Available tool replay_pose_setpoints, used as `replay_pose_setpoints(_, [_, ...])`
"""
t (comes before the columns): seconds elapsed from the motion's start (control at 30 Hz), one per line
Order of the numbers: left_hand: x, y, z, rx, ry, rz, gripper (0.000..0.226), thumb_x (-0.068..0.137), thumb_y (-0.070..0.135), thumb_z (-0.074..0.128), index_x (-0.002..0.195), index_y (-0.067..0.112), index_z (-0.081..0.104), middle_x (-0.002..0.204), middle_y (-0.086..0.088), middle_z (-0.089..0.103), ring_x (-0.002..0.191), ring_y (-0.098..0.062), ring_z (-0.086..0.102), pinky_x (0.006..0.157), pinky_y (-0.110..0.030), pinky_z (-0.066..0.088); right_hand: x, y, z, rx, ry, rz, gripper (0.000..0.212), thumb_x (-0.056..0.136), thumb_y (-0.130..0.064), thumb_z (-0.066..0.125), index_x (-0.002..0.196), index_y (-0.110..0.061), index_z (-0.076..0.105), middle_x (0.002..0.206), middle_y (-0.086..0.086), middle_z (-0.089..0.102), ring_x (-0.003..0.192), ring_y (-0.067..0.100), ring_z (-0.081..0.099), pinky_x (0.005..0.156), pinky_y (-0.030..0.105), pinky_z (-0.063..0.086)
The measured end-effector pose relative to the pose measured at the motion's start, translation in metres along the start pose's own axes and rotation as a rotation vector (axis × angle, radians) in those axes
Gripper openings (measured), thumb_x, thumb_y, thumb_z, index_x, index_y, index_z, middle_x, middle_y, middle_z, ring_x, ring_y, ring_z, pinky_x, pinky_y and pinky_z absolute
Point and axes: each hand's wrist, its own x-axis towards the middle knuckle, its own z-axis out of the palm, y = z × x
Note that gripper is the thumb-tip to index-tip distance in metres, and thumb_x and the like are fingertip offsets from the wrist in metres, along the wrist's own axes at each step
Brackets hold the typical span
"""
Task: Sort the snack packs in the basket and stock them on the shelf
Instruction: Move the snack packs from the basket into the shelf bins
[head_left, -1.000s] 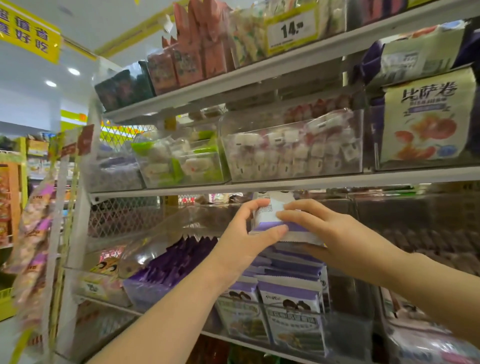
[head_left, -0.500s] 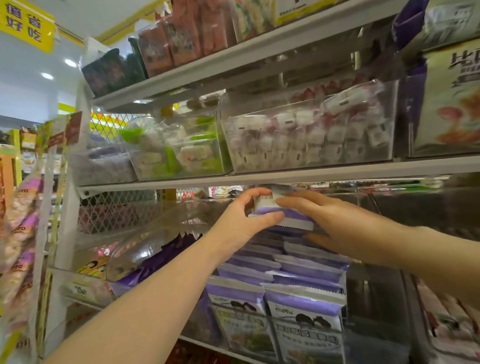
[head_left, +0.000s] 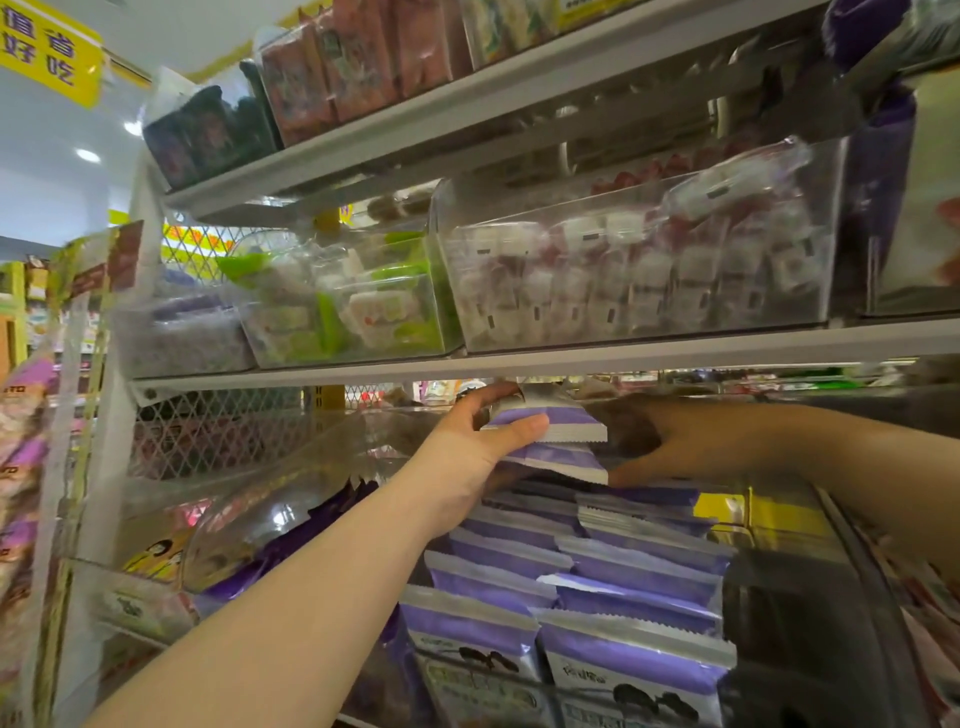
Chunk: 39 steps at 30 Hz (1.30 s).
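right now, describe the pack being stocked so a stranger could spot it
Find the grey shelf board under the clear bins. Below it, the left hand and right hand hold a purple-and-white pack. Unlike the filed packs beneath, it is aloft.

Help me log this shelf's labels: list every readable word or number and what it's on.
"值省" over "好吃": yellow hanging sign, top edge cropped.
Purple snack packs: front print too blurred to read.
White labels in the clear bin: too small.
Yellow tag on the top shelf: cut off, unreadable.
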Motion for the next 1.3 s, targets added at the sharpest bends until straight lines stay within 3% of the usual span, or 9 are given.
replay_pose_setpoints(0.1, [0.005,0.006,0.005,-0.072,-0.012,-0.091,0.048,0.070,0.016,0.079,0.114,0.018,0.060,0.107,-0.007,0.068,0.078,-0.017,0.072,0.059,-0.029,0.057,0.001,-0.001,0.000,0.037,0.048,-0.001,0.062,0.078,-0.024,0.078,0.120,-0.052,0.041,0.100,-0.040,0.062,0.096,-0.018,0.058,0.072,0.002,0.047])
replay_pose_setpoints(0.27, [0.018,0.012,0.015,-0.067,-0.053,-0.199,0.032,0.083,0.014,0.072,0.114,0.014,0.062,0.089,-0.004,0.074,0.073,-0.014,0.072,0.056,-0.028,0.056,0.004,-0.009,0.006,0.003,0.095,-0.043,0.064,0.067,-0.049,0.078,0.110,-0.075,0.038,0.113,-0.036,0.061,0.102,-0.007,0.062,0.082,0.012,0.051])
replay_pose_setpoints(0.47, [0.024,0.013,0.017,0.131,-0.110,-0.213,0.020,0.087,0.030,0.070,0.102,0.018,0.065,0.079,0.001,0.075,0.066,-0.011,0.072,0.052,-0.022,0.053,0.003,-0.012,0.008,-0.133,0.192,-0.037,0.060,0.066,-0.060,0.070,0.119,-0.060,0.043,0.113,-0.041,0.055,0.103,-0.016,0.055,0.091,0.012,0.045])
replay_pose_setpoints(0.67, [0.031,0.015,0.015,0.780,0.019,0.050,0.040,0.084,0.059,0.060,0.086,0.020,0.068,0.064,0.008,0.072,0.056,-0.009,0.069,0.054,-0.024,0.053,-0.001,-0.014,0.010,-0.220,0.218,-0.001,0.061,0.081,-0.049,0.066,0.136,-0.041,0.040,0.121,-0.026,0.055,0.100,-0.008,0.059,0.086,0.011,0.046])
replay_pose_setpoints(0.8, [0.031,0.013,0.011,0.757,0.050,0.068,0.042,0.085,0.057,0.061,0.083,0.016,0.069,0.080,-0.007,0.075,0.070,-0.020,0.072,0.079,-0.038,0.059,0.005,-0.012,0.012,-0.269,0.244,0.030,0.052,0.089,-0.041,0.060,0.136,-0.036,0.041,0.117,-0.018,0.059,0.094,-0.006,0.059,0.077,0.008,0.045])
replay_pose_setpoints(0.93, [0.026,0.005,0.008,0.913,0.041,0.184,0.051,0.084,0.053,0.064,0.121,0.018,0.063,0.112,0.000,0.070,0.103,-0.019,0.065,0.091,-0.031,0.051,0.018,-0.006,0.011,-0.280,0.243,0.079,0.047,0.095,-0.036,0.054,0.138,-0.025,0.039,0.108,-0.017,0.058,0.090,-0.004,0.058,0.076,0.011,0.043])
replay_pose_setpoints(1.03, [0.020,0.001,-0.002,1.088,0.052,0.245,0.060,0.088,0.036,0.067,0.142,0.022,0.045,0.131,-0.004,0.059,0.119,-0.022,0.056,0.098,-0.030,0.045,0.029,-0.002,0.008,-0.270,0.202,0.130,0.056,0.095,-0.034,0.054,0.144,-0.021,0.031,0.129,-0.002,0.056,0.108,0.013,0.056,0.093,0.028,0.044])
replay_pose_setpoints(1.2, [0.011,-0.010,-0.019,1.345,-0.124,0.154,0.043,0.097,0.029,0.051,0.140,0.028,0.047,0.139,-0.003,0.050,0.113,-0.020,0.053,0.089,-0.023,0.039,0.025,-0.002,0.014,-0.363,0.118,0.025,0.048,0.097,-0.031,0.053,0.119,-0.064,0.026,0.133,-0.031,0.037,0.101,-0.016,0.045,0.084,-0.005,0.029])
replay_pose_setpoints(1.3, [0.011,-0.010,-0.021,1.327,-0.150,0.092,0.037,0.100,0.029,0.044,0.137,0.028,0.051,0.133,-0.005,0.056,0.101,-0.019,0.056,0.082,-0.024,0.042,0.028,-0.003,0.019,-0.522,0.058,0.001,0.045,0.099,-0.034,0.047,0.131,-0.056,0.025,0.138,-0.027,0.028,0.119,-0.006,0.031,0.090,-0.009,0.015])
